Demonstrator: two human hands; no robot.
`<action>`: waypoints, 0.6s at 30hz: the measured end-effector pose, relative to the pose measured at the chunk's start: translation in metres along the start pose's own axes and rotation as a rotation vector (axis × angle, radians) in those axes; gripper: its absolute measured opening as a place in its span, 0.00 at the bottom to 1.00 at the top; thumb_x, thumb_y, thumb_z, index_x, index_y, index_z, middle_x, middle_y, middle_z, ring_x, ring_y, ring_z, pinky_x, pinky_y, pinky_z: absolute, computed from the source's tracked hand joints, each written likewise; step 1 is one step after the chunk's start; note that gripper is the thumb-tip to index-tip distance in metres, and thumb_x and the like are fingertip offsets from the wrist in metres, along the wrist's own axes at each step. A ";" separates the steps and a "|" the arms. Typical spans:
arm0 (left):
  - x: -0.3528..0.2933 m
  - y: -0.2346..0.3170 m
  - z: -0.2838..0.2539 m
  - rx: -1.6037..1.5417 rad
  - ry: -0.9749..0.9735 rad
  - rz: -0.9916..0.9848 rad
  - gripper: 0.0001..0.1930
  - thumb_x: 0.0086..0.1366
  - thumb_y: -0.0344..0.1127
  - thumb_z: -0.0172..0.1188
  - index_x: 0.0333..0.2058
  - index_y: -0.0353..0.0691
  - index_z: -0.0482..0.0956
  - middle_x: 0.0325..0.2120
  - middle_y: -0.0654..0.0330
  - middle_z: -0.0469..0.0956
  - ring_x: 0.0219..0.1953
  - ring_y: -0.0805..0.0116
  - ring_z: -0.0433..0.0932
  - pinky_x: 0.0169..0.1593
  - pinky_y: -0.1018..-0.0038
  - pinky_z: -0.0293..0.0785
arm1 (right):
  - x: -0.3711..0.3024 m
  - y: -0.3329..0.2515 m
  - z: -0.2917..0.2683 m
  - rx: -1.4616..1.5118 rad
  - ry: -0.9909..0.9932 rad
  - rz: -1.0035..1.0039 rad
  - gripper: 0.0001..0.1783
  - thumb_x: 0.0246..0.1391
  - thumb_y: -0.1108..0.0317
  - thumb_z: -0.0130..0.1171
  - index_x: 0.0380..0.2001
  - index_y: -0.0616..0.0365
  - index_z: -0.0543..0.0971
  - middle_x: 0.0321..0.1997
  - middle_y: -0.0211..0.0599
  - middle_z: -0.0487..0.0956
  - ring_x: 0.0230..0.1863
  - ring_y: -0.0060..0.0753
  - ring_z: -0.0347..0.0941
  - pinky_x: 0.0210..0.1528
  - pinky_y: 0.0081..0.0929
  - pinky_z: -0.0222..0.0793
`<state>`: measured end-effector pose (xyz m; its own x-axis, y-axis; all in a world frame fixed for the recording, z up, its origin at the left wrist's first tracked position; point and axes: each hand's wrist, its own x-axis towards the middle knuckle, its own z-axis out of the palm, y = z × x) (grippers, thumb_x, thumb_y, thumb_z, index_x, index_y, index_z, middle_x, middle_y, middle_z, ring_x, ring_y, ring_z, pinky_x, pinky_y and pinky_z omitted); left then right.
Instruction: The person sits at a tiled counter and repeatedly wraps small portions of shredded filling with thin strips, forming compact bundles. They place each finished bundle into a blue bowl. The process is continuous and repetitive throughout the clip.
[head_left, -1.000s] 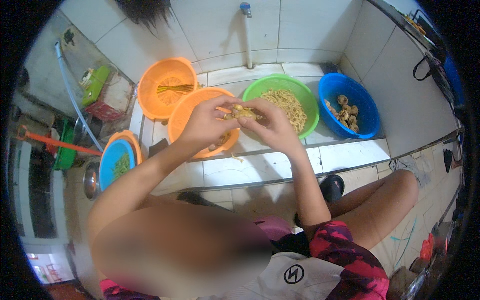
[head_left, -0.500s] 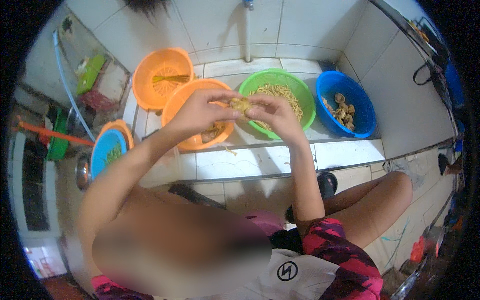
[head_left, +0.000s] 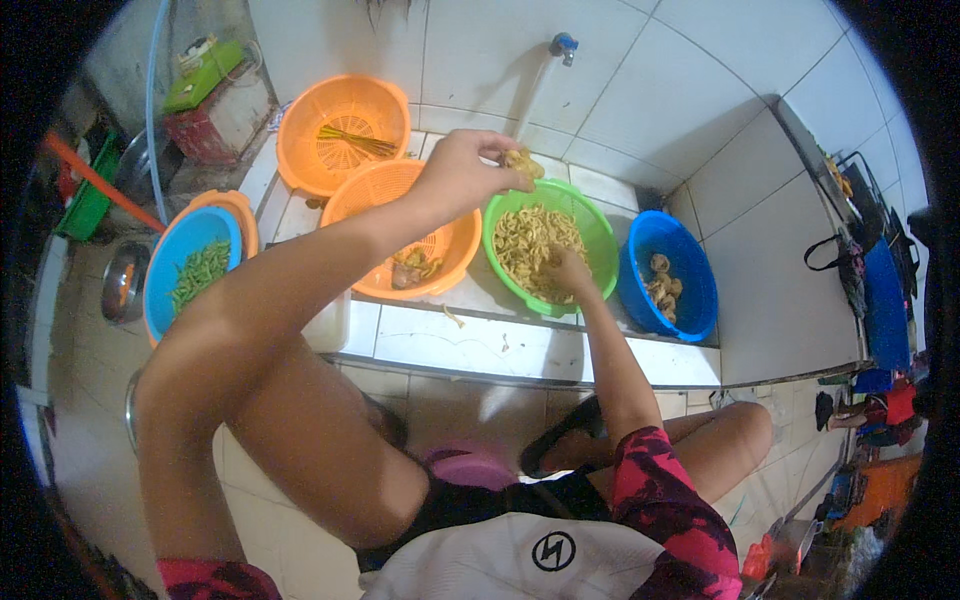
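Note:
Raised over the back of the green basket [head_left: 607, 240], my left hand [head_left: 470, 172] grips a soft yellowish lump [head_left: 521, 162] between thumb and fingers. The lump's exact kind I cannot make out. My right hand [head_left: 571, 273] reaches down into the green basket, among a heap of pale yellow, curly strips [head_left: 530, 235]. Its fingertips are partly hidden, so whether they pinch any strip does not show. Left of it, an orange basket [head_left: 460, 255] holds a few yellow-brown pieces [head_left: 415, 270]. To the right, a blue basin [head_left: 700, 280] contains several brownish, folded lumps [head_left: 663, 285].
Another orange basket [head_left: 300, 150] with thin sticks [head_left: 358, 140] stands at the back left. A light blue basin [head_left: 160, 275] of green pods [head_left: 203, 272] sits far left. A tap [head_left: 563, 48] juts from the tiled wall behind. The raised tiled ledge [head_left: 440, 345] edges toward my knees.
My hands have parted. The left keeps the yellowish lump, while the right has let go of it and dropped into the green basket. The whole view has shifted and tilted.

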<state>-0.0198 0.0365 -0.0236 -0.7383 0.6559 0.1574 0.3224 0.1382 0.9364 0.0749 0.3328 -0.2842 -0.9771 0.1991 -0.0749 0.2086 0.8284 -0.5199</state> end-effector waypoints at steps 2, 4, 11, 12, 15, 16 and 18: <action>0.003 -0.006 0.002 0.052 0.003 0.067 0.21 0.52 0.33 0.71 0.46 0.33 0.81 0.39 0.55 0.82 0.40 0.70 0.81 0.47 0.75 0.77 | 0.003 0.004 -0.011 0.014 -0.121 0.073 0.27 0.43 0.65 0.68 0.49 0.59 0.79 0.37 0.43 0.84 0.39 0.37 0.80 0.46 0.35 0.74; 0.002 -0.010 0.004 0.106 0.008 0.101 0.20 0.51 0.33 0.71 0.44 0.34 0.82 0.39 0.57 0.83 0.41 0.69 0.81 0.48 0.74 0.76 | 0.012 -0.006 -0.044 -0.068 -0.296 0.032 0.20 0.44 0.66 0.67 0.43 0.60 0.81 0.33 0.38 0.84 0.35 0.32 0.79 0.41 0.32 0.75; -0.007 -0.013 -0.004 0.223 -0.122 0.255 0.19 0.52 0.32 0.70 0.44 0.37 0.82 0.38 0.53 0.83 0.41 0.64 0.81 0.48 0.70 0.75 | 0.023 -0.109 -0.230 -0.134 -0.342 -0.025 0.13 0.51 0.61 0.64 0.31 0.60 0.83 0.25 0.33 0.82 0.27 0.25 0.74 0.30 0.29 0.71; -0.007 -0.013 -0.006 0.249 -0.135 0.281 0.19 0.52 0.32 0.69 0.44 0.38 0.82 0.38 0.53 0.83 0.41 0.63 0.81 0.48 0.69 0.75 | 0.020 -0.127 -0.249 -0.113 -0.372 -0.037 0.12 0.53 0.61 0.63 0.30 0.60 0.83 0.24 0.32 0.81 0.27 0.24 0.73 0.29 0.29 0.70; -0.009 -0.012 -0.008 0.270 -0.141 0.330 0.19 0.52 0.32 0.70 0.44 0.39 0.81 0.38 0.52 0.83 0.40 0.61 0.81 0.47 0.68 0.75 | 0.014 -0.174 -0.289 -0.263 -0.227 -0.156 0.12 0.56 0.60 0.63 0.28 0.58 0.82 0.21 0.27 0.77 0.24 0.20 0.68 0.25 0.28 0.65; -0.011 -0.012 -0.008 0.266 -0.139 0.339 0.19 0.51 0.32 0.70 0.44 0.40 0.81 0.38 0.52 0.83 0.39 0.60 0.81 0.46 0.68 0.76 | 0.011 -0.186 -0.306 -0.325 -0.177 -0.194 0.12 0.57 0.60 0.62 0.28 0.57 0.82 0.20 0.25 0.76 0.23 0.18 0.66 0.24 0.28 0.63; -0.014 -0.011 -0.010 0.259 -0.143 0.352 0.19 0.52 0.33 0.70 0.44 0.39 0.81 0.38 0.52 0.83 0.40 0.61 0.81 0.47 0.68 0.75 | 0.004 -0.204 -0.331 -0.329 -0.163 -0.149 0.11 0.56 0.63 0.61 0.28 0.59 0.80 0.20 0.20 0.70 0.22 0.14 0.62 0.21 0.20 0.59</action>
<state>-0.0191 0.0182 -0.0333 -0.4735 0.7896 0.3902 0.6902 0.0574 0.7214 0.0418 0.3382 0.1033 -0.9860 0.0004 -0.1667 0.0404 0.9708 -0.2366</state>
